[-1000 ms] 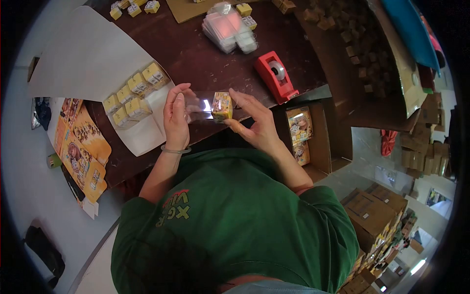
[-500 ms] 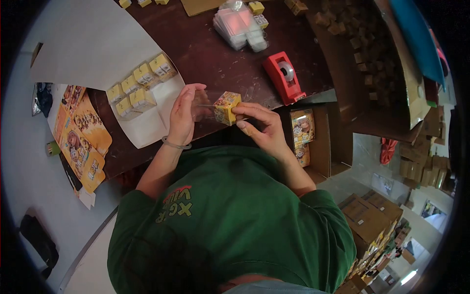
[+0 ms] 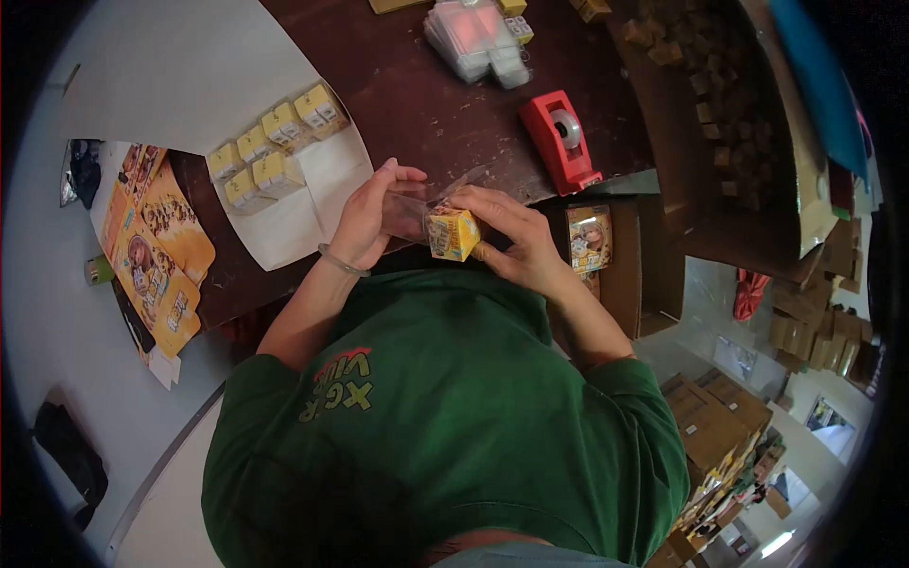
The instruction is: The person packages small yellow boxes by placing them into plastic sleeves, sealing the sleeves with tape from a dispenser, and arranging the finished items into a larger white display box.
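A small yellow printed box [image 3: 453, 234] sits in the grip of the right hand [image 3: 516, 237], its fingers and thumb closed on the box just off the near edge of a dark red-brown table [image 3: 417, 104]. Clear plastic film [image 3: 405, 214] spans the space between the box and the left hand [image 3: 367, 213], which is partly curled, the forefinger raised; whether its fingers pinch the film cannot be told. A bangle [image 3: 343, 261] circles the left wrist. Left of the hands, an open white box [image 3: 329, 180] holds rows of small yellow-topped boxes [image 3: 268, 172]; beyond it, orange printed cardboard sheets [image 3: 151, 270] lie at the table's left. A red tape dispenser [image 3: 559, 142] stands on the table ahead and to the right, near a pile of clear plastic sleeves [image 3: 473, 40]. At far right, a large open carton [image 3: 696, 222] contains many small boxes [image 3: 734, 128], and a smaller carton [image 3: 620, 275] beside the right forearm holds a printed package [image 3: 590, 239].
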`<state>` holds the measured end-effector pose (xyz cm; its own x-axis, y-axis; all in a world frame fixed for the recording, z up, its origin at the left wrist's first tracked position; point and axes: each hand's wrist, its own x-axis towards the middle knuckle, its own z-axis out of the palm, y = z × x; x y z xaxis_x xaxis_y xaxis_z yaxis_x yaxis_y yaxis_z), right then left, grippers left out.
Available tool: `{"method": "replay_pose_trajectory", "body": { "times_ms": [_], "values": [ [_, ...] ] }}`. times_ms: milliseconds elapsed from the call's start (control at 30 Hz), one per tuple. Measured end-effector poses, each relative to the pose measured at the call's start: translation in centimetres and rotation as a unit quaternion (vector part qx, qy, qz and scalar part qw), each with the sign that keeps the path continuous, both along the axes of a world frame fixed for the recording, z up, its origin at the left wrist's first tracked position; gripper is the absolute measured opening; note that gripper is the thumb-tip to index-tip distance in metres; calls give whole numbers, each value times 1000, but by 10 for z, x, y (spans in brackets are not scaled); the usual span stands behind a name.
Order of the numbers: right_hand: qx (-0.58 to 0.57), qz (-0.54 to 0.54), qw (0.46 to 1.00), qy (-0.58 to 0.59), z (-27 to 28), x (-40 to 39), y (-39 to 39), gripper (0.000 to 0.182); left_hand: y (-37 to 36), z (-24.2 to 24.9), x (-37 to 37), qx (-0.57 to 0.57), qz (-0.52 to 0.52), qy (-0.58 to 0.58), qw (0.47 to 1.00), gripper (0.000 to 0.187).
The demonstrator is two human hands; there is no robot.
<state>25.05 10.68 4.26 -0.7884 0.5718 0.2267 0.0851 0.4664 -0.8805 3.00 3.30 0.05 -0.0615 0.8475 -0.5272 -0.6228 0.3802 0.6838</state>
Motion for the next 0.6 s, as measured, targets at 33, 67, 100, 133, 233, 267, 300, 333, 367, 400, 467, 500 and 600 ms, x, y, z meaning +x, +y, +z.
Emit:
{"method": "replay_pose_trajectory", "body": {
  "times_ms": [33, 67, 100, 133, 233, 267, 300, 333, 367, 400, 467, 500, 600],
  "values": [
    [10, -21, 1000, 2, -1, -1, 0, 65, 0, 2, 0, 1, 8, 2, 1000, 44],
    [18, -45, 999, 4, -4, -2, -1, 66, -1, 3, 0, 1, 12, 4, 1000, 42],
    [27, -70, 997, 5, -7, -1, -2, 67, -2, 4, 0, 9, 9, 15, 1000, 41],
    [28, -87, 996, -14, -14, 0, -2, 69, -4, 4, 0, 18, 6, 26, 999, 39],
    [51, -101, 993, -35, -18, -3, -9, 72, -6, 2, 0, 29, -1, 38, 999, 35],
    [68, -102, 992, -42, -18, -5, -11, 73, -6, 2, -1, 30, -3, 39, 999, 34],
    [84, -103, 990, -50, -18, -7, -13, 73, -7, -1, 1, 31, 3, 40, 999, 34],
    [101, -103, 988, -57, -18, -8, -16, 74, -7, -4, 3, 32, 10, 40, 999, 34],
    [125, -131, 982, -61, -14, -10, -17, 75, -6, -6, 4, 34, 17, 41, 998, 34],
    [148, -160, 974, -64, -5, -13, -20, 76, -7, -4, 5, 42, 22, 54, 997, 35],
    [202, -189, 958, -78, 0, -7, -21, 70, -5, -1, 6, 62, 34, 79, 994, 39],
    [97, -145, 983, -58, -2, -4, -23, 66, -4, -1, 9, 84, 36, 109, 990, 40],
    [-179, -60, 981, -33, -6, -6, -35, 54, -7, 6, 29, 133, -3, 147, 980, 44]
  ]
}}
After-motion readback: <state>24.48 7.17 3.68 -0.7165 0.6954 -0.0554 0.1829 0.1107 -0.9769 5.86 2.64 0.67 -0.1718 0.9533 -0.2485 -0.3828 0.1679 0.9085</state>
